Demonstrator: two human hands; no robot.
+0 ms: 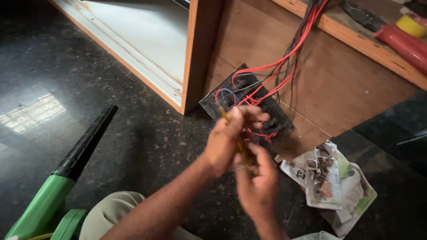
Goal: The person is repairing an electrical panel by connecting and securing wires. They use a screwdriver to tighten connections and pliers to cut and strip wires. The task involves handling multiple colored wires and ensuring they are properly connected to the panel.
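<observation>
Both hands, left (227,140) and right (258,186), closed around a yellowish tool (233,131) over the wired switch plate (275,120).

Red wires (284,58), green-black blower (66,178), speckled dark floor (147,146).

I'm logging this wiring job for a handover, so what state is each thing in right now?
Left hand: closed on a screwdriver.
Right hand: at the screwdriver's lower end, grip unclear.
Switch panel: back side up, red wires attached.
Plastic bag: open, crumpled on the floor.
Green blower: lying untouched.
</observation>
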